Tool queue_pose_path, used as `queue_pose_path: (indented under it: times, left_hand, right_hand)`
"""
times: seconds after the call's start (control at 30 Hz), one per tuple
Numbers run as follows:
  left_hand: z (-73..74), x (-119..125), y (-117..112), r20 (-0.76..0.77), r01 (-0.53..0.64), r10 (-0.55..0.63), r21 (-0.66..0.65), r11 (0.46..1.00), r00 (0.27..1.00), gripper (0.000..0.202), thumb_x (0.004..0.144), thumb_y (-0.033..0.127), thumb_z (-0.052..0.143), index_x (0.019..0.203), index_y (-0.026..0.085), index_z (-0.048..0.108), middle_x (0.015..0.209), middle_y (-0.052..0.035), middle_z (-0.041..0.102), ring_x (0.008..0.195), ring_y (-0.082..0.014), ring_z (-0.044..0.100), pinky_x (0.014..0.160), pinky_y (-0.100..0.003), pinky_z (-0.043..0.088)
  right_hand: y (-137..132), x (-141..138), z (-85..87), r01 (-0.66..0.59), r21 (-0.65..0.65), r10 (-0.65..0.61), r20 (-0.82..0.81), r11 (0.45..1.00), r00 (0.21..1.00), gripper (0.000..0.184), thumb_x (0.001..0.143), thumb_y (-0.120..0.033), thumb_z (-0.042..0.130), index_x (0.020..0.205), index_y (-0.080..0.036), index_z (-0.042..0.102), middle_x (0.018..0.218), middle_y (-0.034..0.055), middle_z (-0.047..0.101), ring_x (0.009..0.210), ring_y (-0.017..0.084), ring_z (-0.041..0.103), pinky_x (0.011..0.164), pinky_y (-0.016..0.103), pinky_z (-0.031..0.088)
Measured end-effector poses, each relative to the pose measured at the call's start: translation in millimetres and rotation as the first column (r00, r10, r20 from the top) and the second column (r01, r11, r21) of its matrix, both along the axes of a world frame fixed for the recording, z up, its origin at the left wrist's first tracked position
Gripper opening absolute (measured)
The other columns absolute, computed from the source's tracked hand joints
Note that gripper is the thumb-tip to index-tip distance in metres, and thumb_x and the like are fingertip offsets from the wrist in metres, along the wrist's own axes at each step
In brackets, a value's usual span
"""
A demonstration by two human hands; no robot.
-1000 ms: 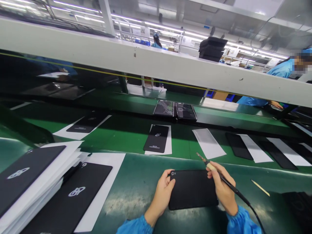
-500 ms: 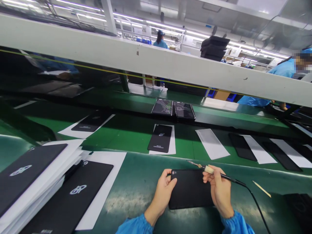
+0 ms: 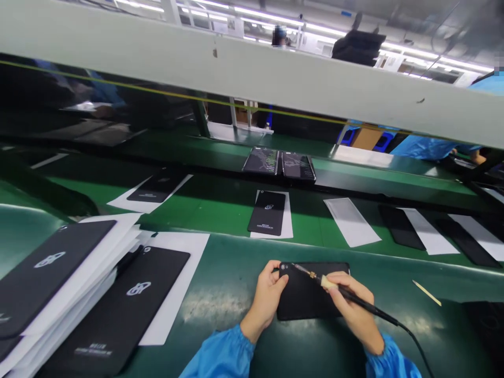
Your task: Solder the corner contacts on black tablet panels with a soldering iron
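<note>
A black tablet-like panel (image 3: 307, 299) lies on the green bench in front of me. My left hand (image 3: 268, 294) grips its left edge, thumb on top beside a small camera-like mark in the upper left corner. My right hand (image 3: 354, 304) is closed around a soldering iron (image 3: 328, 282), whose cord trails off to the lower right. The iron's metal tip points left and lies over the panel's upper left corner, close to that mark. Whether the tip touches the surface I cannot tell.
Left of me stands a stack of black tablet covers (image 3: 79, 262) with white sheets between. More covers (image 3: 268, 212) and white sheets (image 3: 352, 223) lie on the green belt (image 3: 220, 210). Two tablets with lit screens (image 3: 262, 160) sit beyond. A thin stick (image 3: 427, 293) lies at right.
The soldering iron has swung down and left, from above the panel's far edge to over its upper left corner. My left hand keeps its hold. The view has tilted downward a little.
</note>
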State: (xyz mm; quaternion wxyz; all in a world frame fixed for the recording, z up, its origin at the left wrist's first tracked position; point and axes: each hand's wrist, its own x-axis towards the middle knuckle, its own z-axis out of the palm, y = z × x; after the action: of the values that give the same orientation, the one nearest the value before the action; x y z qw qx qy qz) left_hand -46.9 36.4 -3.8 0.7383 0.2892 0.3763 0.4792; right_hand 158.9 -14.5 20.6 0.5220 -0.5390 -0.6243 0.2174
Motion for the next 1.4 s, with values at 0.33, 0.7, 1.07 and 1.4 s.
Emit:
queue_pose_path:
  times: [0.33, 0.7, 1.07, 1.4]
  left_hand:
    - [0.0, 2.6, -1.4, -0.013, -0.011, 0.011, 0.001, 1.000, 1.000, 0.036, 0.070, 0.028, 0.078, 0.091, 0.020, 0.051, 0.066, 0.0010, 0.073, 0.051, -0.0149, 0.066, 0.052, -0.022, 0.050]
    - [-1.2, 2.0, -0.9, -0.023, -0.024, 0.024, 0.028, 0.999, 0.999, 0.037, 0.069, 0.030, 0.080, 0.091, 0.020, 0.051, 0.068, 0.0000, 0.073, 0.053, -0.0149, 0.067, 0.054, -0.022, 0.050]
    - [-0.4, 0.9, -0.5, -0.043, -0.010, 0.012, 0.042, 0.999, 0.999, 0.035, 0.071, 0.029, 0.079, 0.091, 0.019, 0.052, 0.070, -0.0008, 0.073, 0.056, -0.0149, 0.067, 0.057, -0.024, 0.051]
    - [1.1, 1.0, -1.4, -0.055, -0.016, 0.018, 0.034, 0.999, 0.998, 0.035, 0.070, 0.029, 0.080, 0.090, 0.019, 0.053, 0.070, -0.0007, 0.073, 0.056, -0.0142, 0.066, 0.056, -0.023, 0.051]
  right_hand:
    - [-5.6, -4.5, 4.6, -0.208, 0.046, 0.204, 0.073, 0.977, 0.976, 0.019, 0.084, -0.009, 0.067, 0.097, -0.023, 0.072, 0.096, 0.0059, 0.073, 0.086, 0.018, 0.071, 0.077, 0.028, 0.058]
    - [1.7, -10.2, 5.6, -0.261, 0.003, 0.260, 0.063, 0.965, 0.964, 0.022, 0.085, -0.009, 0.066, 0.100, -0.023, 0.073, 0.101, 0.0064, 0.073, 0.093, 0.018, 0.071, 0.084, 0.029, 0.058]
    - [8.2, -8.9, 11.4, -0.300, -0.032, 0.301, 0.073, 0.954, 0.951, 0.017, 0.088, -0.014, 0.064, 0.099, -0.022, 0.074, 0.101, 0.0082, 0.073, 0.094, 0.019, 0.071, 0.085, 0.031, 0.058]
    - [14.4, -4.1, 25.2, -0.298, -0.020, 0.299, 0.093, 0.954, 0.950, 0.019, 0.087, -0.013, 0.066, 0.100, -0.024, 0.074, 0.101, 0.0064, 0.074, 0.094, 0.019, 0.071, 0.086, 0.030, 0.058]
